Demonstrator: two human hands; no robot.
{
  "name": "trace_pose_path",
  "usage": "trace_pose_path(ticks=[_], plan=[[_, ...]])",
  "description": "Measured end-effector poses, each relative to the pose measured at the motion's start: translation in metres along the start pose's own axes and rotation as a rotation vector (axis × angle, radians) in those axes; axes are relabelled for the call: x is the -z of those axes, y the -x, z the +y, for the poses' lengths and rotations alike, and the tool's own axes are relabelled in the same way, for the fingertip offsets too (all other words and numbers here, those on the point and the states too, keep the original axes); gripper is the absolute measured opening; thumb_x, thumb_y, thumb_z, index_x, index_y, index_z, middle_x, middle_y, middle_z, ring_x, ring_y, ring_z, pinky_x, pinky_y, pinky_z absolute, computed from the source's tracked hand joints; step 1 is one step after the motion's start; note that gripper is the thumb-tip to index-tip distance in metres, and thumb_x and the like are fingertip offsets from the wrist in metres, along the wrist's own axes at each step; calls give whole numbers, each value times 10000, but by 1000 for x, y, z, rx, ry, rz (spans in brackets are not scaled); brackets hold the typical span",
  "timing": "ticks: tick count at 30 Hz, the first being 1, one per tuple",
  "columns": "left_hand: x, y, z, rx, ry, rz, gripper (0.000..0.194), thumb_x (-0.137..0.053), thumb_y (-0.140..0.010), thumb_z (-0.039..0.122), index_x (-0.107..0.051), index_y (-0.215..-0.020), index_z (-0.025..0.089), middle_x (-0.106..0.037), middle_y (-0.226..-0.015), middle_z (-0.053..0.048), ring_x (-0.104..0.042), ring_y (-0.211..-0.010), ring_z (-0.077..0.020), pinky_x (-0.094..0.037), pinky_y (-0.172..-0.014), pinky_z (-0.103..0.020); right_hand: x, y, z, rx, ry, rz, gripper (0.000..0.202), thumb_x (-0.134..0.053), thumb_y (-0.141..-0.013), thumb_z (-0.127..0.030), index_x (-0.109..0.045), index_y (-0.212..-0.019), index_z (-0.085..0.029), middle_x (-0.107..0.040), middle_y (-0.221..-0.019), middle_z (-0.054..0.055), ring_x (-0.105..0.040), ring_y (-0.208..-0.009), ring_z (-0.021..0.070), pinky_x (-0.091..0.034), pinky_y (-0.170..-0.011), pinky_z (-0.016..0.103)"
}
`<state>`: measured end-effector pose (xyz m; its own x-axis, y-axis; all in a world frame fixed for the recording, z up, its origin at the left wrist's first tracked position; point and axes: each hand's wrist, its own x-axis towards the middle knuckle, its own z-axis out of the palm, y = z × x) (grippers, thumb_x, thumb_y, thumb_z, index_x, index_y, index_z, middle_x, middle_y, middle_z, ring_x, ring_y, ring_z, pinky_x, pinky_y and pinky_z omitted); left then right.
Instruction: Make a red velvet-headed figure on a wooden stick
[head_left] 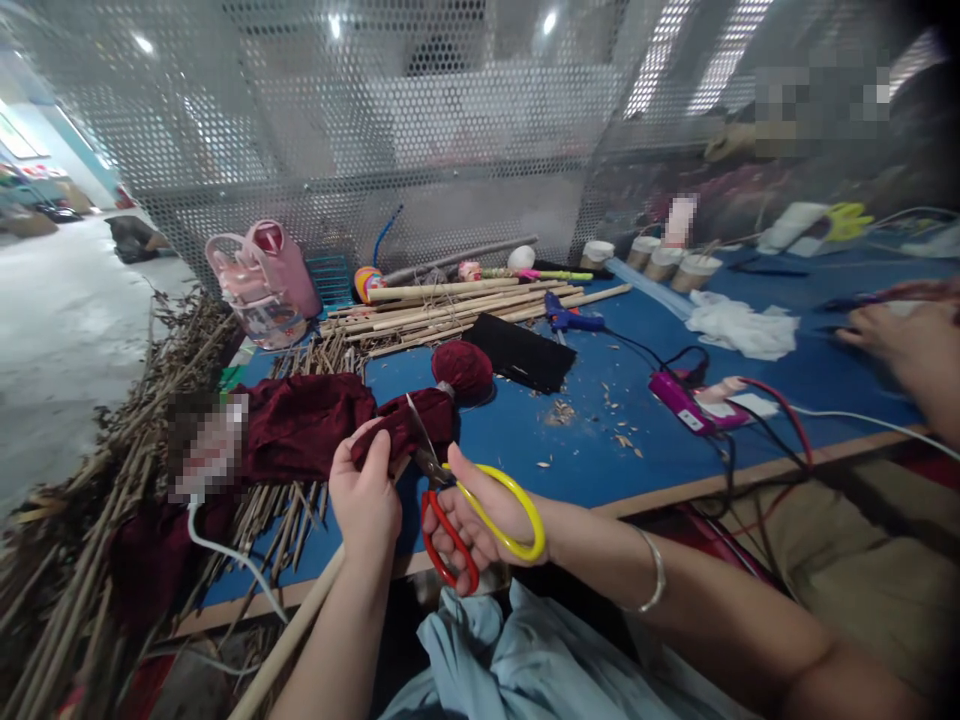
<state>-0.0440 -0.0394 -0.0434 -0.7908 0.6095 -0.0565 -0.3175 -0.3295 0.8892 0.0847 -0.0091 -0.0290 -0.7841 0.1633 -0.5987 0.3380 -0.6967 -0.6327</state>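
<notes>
My left hand (367, 495) pinches an edge of dark red cloth (412, 425) between thumb and fingers. Joined to that cloth, a round dark red bundle (463, 370) lies at its far end, with a pale band at its neck. In my right hand (480, 515) is a pair of scissors (517, 545) with one yellow and one red handle loop. The blades are parted and reach up at the cloth just right of my left fingers; whether they touch it I cannot tell. A larger dark red cloth (307, 425) lies to the left.
Thin sticks (450, 310) lie across the blue table (480, 455). Behind the cloth are a black sheet (521, 352) and a blue glue gun (571, 315). A purple power strip (679, 402) with cords sits right. Dried stalks (90, 520) crowd the left. Another person's hand (904, 335) works at far right.
</notes>
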Motion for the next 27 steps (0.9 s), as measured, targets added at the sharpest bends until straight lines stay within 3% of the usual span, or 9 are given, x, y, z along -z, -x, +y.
trace_pose_path(ticks=[9, 14, 19, 23, 25, 27], plan=[[3, 4, 6, 9, -195, 32, 205, -676, -655, 266, -583, -800, 154, -610, -644, 39, -579, -588, -87, -482, -623, -206, 3, -2, 3, 71, 4, 52, 797, 48, -716, -799, -421, -764, -157, -377, -475, -59, -363, -332, 52, -399, -329, 182], [0, 10, 4, 21, -159, 24, 238, -666, -654, 305, -563, -807, 154, -619, -668, 27, -599, -617, -107, -492, -626, -225, 2, -5, 1, 59, 50, 102, 784, 113, -682, -797, -368, -736, -180, -303, -424, -84, -288, -289, 44, -349, -293, 164], [2, 9, 3, 13, -226, 41, 229, -656, -665, 314, -573, -810, 156, -599, -658, 32, -567, -604, -96, -474, -612, -213, 5, -5, 10, 97, 52, 130, 753, 63, -686, -819, -350, -718, -190, -274, -409, -96, -239, -275, 38, -329, -269, 161], [7, 7, -1, -6, -276, 27, 217, -640, -701, 328, -577, -834, 169, -599, -682, 29, -556, -622, -98, -452, -614, -206, 9, -3, 19, 136, 46, 139, 722, -21, -684, -849, -333, -678, -198, -243, -377, -101, -178, -266, 38, -211, -236, 135], [10, 7, -3, -44, -314, 4, 184, -628, -724, 319, -570, -819, 172, -578, -675, 34, -528, -614, -91, -436, -609, -198, 9, -2, 19, 137, 54, 157, 713, -45, -686, -852, -326, -665, -196, -232, -373, -102, -157, -268, 31, -161, -239, 121], [11, 7, -4, -119, -354, -43, 131, -613, -746, 285, -554, -776, 172, -544, -667, 40, -495, -616, -84, -418, -613, -188, 9, -1, 14, 127, 59, 161, 719, -36, -683, -852, -327, -678, -194, -233, -385, -103, -170, -271, 29, -189, -247, 121]])
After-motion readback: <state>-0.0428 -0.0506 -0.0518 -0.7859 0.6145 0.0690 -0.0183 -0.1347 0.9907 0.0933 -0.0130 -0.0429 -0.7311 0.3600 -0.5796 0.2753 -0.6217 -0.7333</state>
